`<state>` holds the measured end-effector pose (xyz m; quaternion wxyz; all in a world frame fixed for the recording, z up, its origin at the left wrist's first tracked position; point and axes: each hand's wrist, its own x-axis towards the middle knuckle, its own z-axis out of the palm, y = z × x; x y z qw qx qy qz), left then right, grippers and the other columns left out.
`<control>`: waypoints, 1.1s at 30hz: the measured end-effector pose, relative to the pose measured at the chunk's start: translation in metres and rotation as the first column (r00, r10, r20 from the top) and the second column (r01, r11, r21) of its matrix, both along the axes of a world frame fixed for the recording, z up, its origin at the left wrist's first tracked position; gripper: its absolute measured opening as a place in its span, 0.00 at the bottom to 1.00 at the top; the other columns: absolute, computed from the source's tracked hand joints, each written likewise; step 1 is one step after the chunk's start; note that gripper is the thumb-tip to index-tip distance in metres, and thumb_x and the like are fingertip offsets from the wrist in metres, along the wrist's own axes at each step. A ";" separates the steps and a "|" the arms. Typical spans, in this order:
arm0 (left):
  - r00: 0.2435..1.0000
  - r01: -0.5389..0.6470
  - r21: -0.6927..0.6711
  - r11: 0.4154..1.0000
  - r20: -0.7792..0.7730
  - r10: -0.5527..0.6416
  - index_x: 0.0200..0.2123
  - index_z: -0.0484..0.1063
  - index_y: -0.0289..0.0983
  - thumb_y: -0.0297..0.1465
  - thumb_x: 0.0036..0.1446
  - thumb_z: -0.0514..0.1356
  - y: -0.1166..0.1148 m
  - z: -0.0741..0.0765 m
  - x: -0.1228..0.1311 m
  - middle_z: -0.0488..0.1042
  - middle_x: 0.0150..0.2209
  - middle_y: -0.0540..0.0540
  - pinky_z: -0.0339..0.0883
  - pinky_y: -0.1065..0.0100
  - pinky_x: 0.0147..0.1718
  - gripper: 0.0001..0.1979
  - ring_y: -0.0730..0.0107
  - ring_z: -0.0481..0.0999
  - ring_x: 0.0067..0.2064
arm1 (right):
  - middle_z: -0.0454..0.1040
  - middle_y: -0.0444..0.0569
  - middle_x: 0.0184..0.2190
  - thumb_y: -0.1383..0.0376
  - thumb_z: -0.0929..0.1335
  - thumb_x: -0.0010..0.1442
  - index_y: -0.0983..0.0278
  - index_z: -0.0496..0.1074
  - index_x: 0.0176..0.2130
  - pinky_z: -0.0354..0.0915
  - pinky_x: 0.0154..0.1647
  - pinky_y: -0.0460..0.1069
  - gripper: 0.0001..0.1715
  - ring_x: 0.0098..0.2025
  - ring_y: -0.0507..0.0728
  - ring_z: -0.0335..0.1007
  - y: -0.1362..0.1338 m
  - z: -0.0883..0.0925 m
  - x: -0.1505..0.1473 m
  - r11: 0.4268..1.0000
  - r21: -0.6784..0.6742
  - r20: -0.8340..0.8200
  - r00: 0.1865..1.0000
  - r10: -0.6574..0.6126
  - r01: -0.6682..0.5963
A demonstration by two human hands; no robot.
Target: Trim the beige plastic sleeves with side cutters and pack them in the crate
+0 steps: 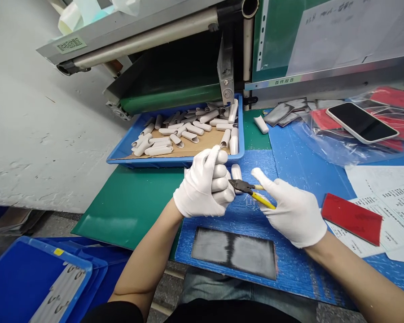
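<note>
My left hand point(198, 186), in a white glove, is closed around a stack of white plastic tube pieces point(219, 184); their rounded ends point right. In my gloved right hand point(294, 211) is a pair of side cutters point(244, 185) with yellow handles. Its dark jaws are at the held pieces; whether they touch one, I cannot tell. Just behind the jaws, another white piece point(236, 172) lies on the blue mat point(218, 224). Beyond my left hand, a blue tray point(175, 162) lined with cardboard holds many similar white pieces point(159, 150).
A dark sanding pad point(234, 252) lies in front of me. At right are a red pad point(352, 219), printed papers point(395, 202), and a phone point(362, 122) on bagged red pads. A conveyor roller point(171, 98) overhangs the tray. Blue bins point(37, 269) stand lower left.
</note>
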<state>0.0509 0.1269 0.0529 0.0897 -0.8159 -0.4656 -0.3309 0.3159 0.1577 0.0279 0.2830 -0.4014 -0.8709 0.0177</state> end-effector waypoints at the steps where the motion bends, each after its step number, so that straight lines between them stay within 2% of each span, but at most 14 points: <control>1: 1.000 -0.009 0.007 1.000 -0.001 0.009 0.79 0.35 0.37 0.34 0.46 0.68 0.000 0.000 -0.001 0.66 0.63 0.29 0.69 0.36 0.63 0.64 0.35 0.66 0.68 | 0.74 0.43 0.31 0.61 0.68 0.71 0.53 0.66 0.70 0.53 0.29 0.50 0.31 0.29 0.55 0.69 0.001 0.002 0.000 1.000 0.009 -0.006 1.000 -0.006 0.006; 6: 0.997 -0.052 -0.009 0.999 0.058 0.052 0.79 0.34 0.45 0.38 0.48 0.69 0.000 0.001 -0.009 0.62 0.67 0.33 0.65 0.32 0.65 0.63 0.36 0.63 0.70 | 0.76 0.50 0.38 0.60 0.70 0.67 0.57 0.63 0.73 0.57 0.35 0.51 0.38 0.37 0.62 0.71 0.008 0.006 -0.002 0.998 0.048 0.110 0.994 0.027 -0.032; 11: 0.986 -0.029 -0.065 0.997 0.163 0.040 0.78 0.45 0.50 0.36 0.48 0.72 -0.003 0.004 -0.013 0.67 0.66 0.39 0.62 0.37 0.70 0.59 0.40 0.65 0.71 | 0.75 0.52 0.39 0.61 0.70 0.65 0.59 0.63 0.72 0.57 0.35 0.53 0.40 0.38 0.63 0.70 0.010 0.003 -0.004 0.998 0.021 0.163 0.985 0.058 -0.062; 15: 0.991 -0.065 -0.067 0.996 0.112 0.072 0.79 0.39 0.49 0.36 0.47 0.71 -0.003 0.002 -0.012 0.60 0.70 0.37 0.62 0.37 0.70 0.63 0.37 0.59 0.73 | 0.74 0.49 0.35 0.62 0.70 0.65 0.58 0.65 0.72 0.56 0.31 0.52 0.39 0.35 0.62 0.71 0.006 -0.001 -0.004 0.998 0.001 0.158 0.985 0.066 -0.067; 18: 0.994 -0.066 -0.042 0.997 0.086 0.070 0.80 0.34 0.47 0.37 0.47 0.70 -0.001 -0.001 -0.011 0.58 0.70 0.36 0.62 0.36 0.69 0.64 0.38 0.59 0.73 | 0.76 0.46 0.33 0.64 0.69 0.67 0.54 0.67 0.71 0.58 0.28 0.52 0.35 0.30 0.59 0.72 0.001 -0.006 -0.002 0.995 -0.051 0.072 0.993 0.090 -0.086; 21: 0.990 -0.055 -0.057 0.997 0.130 0.062 0.78 0.40 0.47 0.39 0.48 0.71 0.000 -0.002 -0.010 0.62 0.68 0.37 0.62 0.36 0.69 0.61 0.38 0.62 0.71 | 0.83 0.48 0.41 0.60 0.68 0.70 0.55 0.70 0.69 0.70 0.37 0.51 0.30 0.38 0.60 0.80 0.005 -0.008 0.000 0.988 -0.128 -0.145 0.987 0.070 -0.089; 23: 0.983 -0.050 -0.088 0.995 0.172 0.064 0.78 0.44 0.46 0.40 0.46 0.72 -0.001 -0.001 -0.009 0.64 0.67 0.36 0.62 0.36 0.69 0.61 0.37 0.64 0.71 | 0.84 0.52 0.49 0.53 0.68 0.71 0.56 0.72 0.68 0.74 0.46 0.56 0.29 0.47 0.65 0.82 0.019 -0.006 0.005 0.977 -0.214 -0.221 0.973 -0.066 0.018; 24: 0.981 -0.047 -0.100 0.994 0.184 0.065 0.78 0.45 0.45 0.40 0.44 0.73 -0.002 -0.001 -0.008 0.64 0.67 0.36 0.63 0.36 0.69 0.61 0.36 0.64 0.71 | 0.83 0.53 0.52 0.50 0.67 0.71 0.55 0.73 0.67 0.75 0.48 0.59 0.30 0.49 0.68 0.81 0.029 -0.005 0.009 0.956 -0.275 -0.191 0.969 -0.159 0.102; 27: 0.978 -0.072 -0.143 0.987 0.186 0.098 0.79 0.41 0.44 0.39 0.43 0.71 -0.006 0.001 -0.004 0.60 0.70 0.33 0.67 0.36 0.66 0.64 0.34 0.63 0.71 | 0.81 0.57 0.55 0.46 0.67 0.68 0.53 0.73 0.65 0.74 0.46 0.67 0.32 0.49 0.74 0.80 0.062 -0.003 0.021 0.829 -0.424 0.099 0.928 -0.358 0.365; 30: 0.975 -0.108 -0.193 0.975 0.169 0.142 0.79 0.35 0.45 0.39 0.44 0.68 -0.009 0.002 0.000 0.57 0.71 0.32 0.71 0.37 0.62 0.65 0.35 0.66 0.70 | 0.78 0.62 0.56 0.43 0.66 0.67 0.56 0.73 0.63 0.73 0.45 0.69 0.33 0.49 0.76 0.79 0.083 -0.007 0.027 0.716 -0.463 0.340 0.850 -0.401 0.523; 33: 0.978 -0.112 -0.184 0.977 0.156 0.142 0.80 0.32 0.44 0.40 0.42 0.68 -0.010 0.000 0.002 0.55 0.72 0.31 0.71 0.37 0.61 0.68 0.35 0.68 0.67 | 0.75 0.65 0.54 0.39 0.66 0.66 0.60 0.72 0.62 0.73 0.44 0.66 0.37 0.51 0.75 0.77 0.086 -0.011 0.020 0.678 -0.416 0.439 0.787 -0.434 0.606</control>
